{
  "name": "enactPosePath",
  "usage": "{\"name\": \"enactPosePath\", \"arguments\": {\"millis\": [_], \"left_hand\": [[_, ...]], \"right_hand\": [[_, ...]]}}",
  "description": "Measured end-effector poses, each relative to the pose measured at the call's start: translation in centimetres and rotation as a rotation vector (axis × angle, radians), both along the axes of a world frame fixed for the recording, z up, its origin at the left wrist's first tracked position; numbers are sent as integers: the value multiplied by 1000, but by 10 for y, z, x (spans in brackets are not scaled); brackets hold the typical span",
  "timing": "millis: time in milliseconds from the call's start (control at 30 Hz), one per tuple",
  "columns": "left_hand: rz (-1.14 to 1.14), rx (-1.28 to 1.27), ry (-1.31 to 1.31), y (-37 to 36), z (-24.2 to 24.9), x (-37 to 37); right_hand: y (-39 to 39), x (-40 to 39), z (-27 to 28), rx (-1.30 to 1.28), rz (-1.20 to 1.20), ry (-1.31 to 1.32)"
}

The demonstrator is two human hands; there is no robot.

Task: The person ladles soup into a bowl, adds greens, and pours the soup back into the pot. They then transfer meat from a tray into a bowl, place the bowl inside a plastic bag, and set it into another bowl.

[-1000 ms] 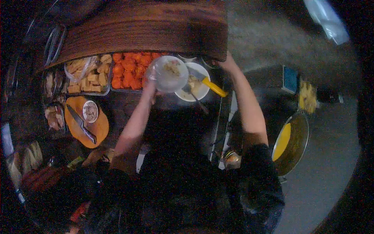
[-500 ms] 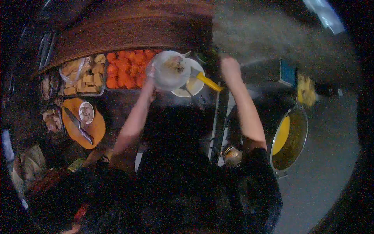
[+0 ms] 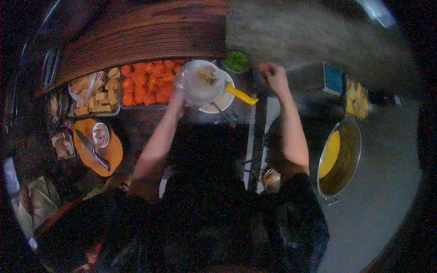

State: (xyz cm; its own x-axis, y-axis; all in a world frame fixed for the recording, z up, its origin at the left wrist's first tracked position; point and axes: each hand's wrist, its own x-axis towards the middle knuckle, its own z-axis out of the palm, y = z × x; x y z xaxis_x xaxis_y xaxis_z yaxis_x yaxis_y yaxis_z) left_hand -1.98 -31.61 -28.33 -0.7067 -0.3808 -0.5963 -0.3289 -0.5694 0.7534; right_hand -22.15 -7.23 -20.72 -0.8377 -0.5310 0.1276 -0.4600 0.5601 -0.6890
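My left hand (image 3: pixel 179 96) grips the side of a pale, see-through bowl (image 3: pixel 193 88) with a small brown heap of what looks like seasoning in it. Partly under that bowl is a white bowl (image 3: pixel 226 101) with pale contents. A yellow handle (image 3: pixel 243 95) sticks out to the right beside them; what it belongs to is hidden. My right hand (image 3: pixel 272 75) is raised to the right of a bowl of chopped green herbs (image 3: pixel 237 60). Its fingers are curled together, and anything in them is too small to make out.
Trays of orange-red pieces (image 3: pixel 148 84) and tan chunks (image 3: pixel 102 98) stand at the left. Nearer lies an orange cutting board (image 3: pixel 114 150) with a knife (image 3: pixel 93 149) and small bowl (image 3: pixel 101 135). A large pan (image 3: pixel 339 157) with yellow contents is at the right.
The green herbs now show clearly beside my right hand, where they were dim and mostly hidden before. My right hand has turned slightly, fingers curled. The left hand keeps its hold on the bowl.
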Motion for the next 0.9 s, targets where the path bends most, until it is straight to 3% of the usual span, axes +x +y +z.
{"name": "enactPosePath", "arguments": {"millis": [133, 200, 300, 333, 400, 433, 467, 500, 533, 567, 633, 733, 767, 800, 833, 867, 900], "left_hand": [[-18, -3, 10, 7, 0, -9], [3, 2, -5, 9, 0, -16], [-36, 5, -51, 1, -14, -24], [-109, -9, -64, 2, -14, -23], [-131, -27, 28, -3, -5, -13], [-131, -21, 106, -4, 1, -10], [-155, -1, 186, 2, 4, -10], [-191, 34, 262, 12, 6, -10], [-262, -24, 254, 11, 16, 6], [-359, -76, 181, 6, -4, 11], [-233, 90, 285, 29, 22, 11], [-253, -63, 291, 57, 49, 43], [-237, -73, 272, 67, 56, 38], [-218, -94, 245, 82, 68, 44], [-196, -110, 216, 96, 79, 46], [-176, -124, 187, 109, 89, 44], [-164, -135, 165, 128, 98, 47]], "right_hand": [[-3, 44, 54, -28, 29, -11], [-11, 58, 60, 75, 141, 293], [-28, 39, 41, 262, -7, 309], [-26, 34, 29, 167, -98, 287], [-31, 1, -11, 372, -149, 204], [-37, -1, -18, 326, -114, 109], [-39, -6, -38, 112, -115, 7], [-36, -10, -57, 163, -74, 54], [-42, 15, -27, 279, 49, 49], [-34, 42, 2, 386, 94, 103], [4, 47, 0, 55, -88, 541], [132, 95, 75, -35, -473, 751], [183, 75, 66, -33, -727, 904], [233, 64, 63, -80, -960, 907], [283, 50, 57, -186, -1114, 726], [318, 24, 39, 66, -1256, 817], [348, 5, 21, 69, -1270, 811]]}}
